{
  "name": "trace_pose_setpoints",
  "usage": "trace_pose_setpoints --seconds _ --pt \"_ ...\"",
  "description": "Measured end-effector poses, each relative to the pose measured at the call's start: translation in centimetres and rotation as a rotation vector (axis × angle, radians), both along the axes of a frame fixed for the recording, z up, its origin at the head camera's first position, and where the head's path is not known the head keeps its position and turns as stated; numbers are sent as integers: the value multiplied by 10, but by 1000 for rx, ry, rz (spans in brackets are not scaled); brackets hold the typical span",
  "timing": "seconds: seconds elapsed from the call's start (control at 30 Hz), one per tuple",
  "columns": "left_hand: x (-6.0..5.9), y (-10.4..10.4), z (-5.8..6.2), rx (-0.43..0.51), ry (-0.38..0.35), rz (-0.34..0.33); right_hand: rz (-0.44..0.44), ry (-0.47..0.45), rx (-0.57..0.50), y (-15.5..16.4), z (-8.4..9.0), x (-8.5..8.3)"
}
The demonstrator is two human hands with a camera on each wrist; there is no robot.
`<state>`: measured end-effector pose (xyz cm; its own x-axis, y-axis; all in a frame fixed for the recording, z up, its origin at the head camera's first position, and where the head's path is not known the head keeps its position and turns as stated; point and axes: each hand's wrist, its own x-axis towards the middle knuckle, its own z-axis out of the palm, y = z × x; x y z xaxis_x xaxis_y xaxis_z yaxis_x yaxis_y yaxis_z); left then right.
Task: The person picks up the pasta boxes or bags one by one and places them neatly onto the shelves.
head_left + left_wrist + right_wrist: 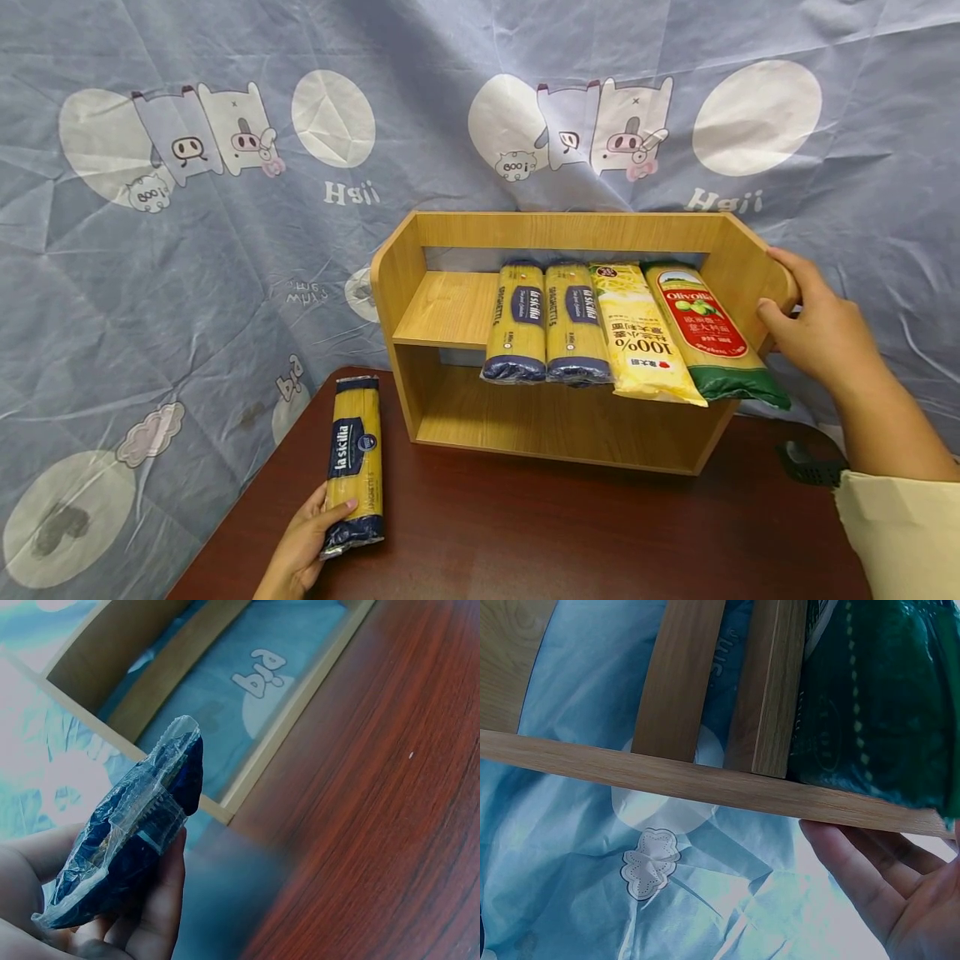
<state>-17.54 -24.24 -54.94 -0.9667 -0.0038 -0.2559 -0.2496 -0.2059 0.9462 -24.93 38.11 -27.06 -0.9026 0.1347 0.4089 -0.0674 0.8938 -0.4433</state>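
Setting: On a dark red-brown table (570, 533) set against a blue cartoon-print cloth (187, 275), a small wooden shelf rack (450, 312) stands with two levels.

Left hand: The left hand (300, 546) grasps the near end of a spaghetti pack (354, 462), thumb laid over the top of the wrapper; the left wrist view shows the fingers (154, 915) curled under the pack's crimped blue end.

Spaghetti pack: A yellow-and-blue packet lying flat and lengthwise on the table, left of the rack and apart from it, near the table's left edge.

Right hand: The right hand (813, 329) rests on the rounded front corner of the rack's right side panel, fingers wrapped over the top edge and thumb toward the shelf. In the right wrist view the palm and fingers (855, 877) sit just below the wooden edge.

Upper shelf: Four packets lie side by side, their near ends overhanging the front edge: two matching blue-labelled spaghetti packs (546, 321), a yellow noodle pack (645, 342), and a green-ended pack with a red label (708, 333), nearest the right hand. The left part of the shelf board is bare wood.

Sleeve: A pale cream cuff (900, 525) covers the right forearm at the frame's lower right.
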Motion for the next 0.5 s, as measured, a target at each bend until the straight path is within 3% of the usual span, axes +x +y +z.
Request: trace_pose_setpoints --seconds 0.23,0.5 --pt "1 4 2 -1 31 40 0 3 3 0 0 -1" --pt "2 7 -1 14 121 64 4 4 -1 0 -1 -1"
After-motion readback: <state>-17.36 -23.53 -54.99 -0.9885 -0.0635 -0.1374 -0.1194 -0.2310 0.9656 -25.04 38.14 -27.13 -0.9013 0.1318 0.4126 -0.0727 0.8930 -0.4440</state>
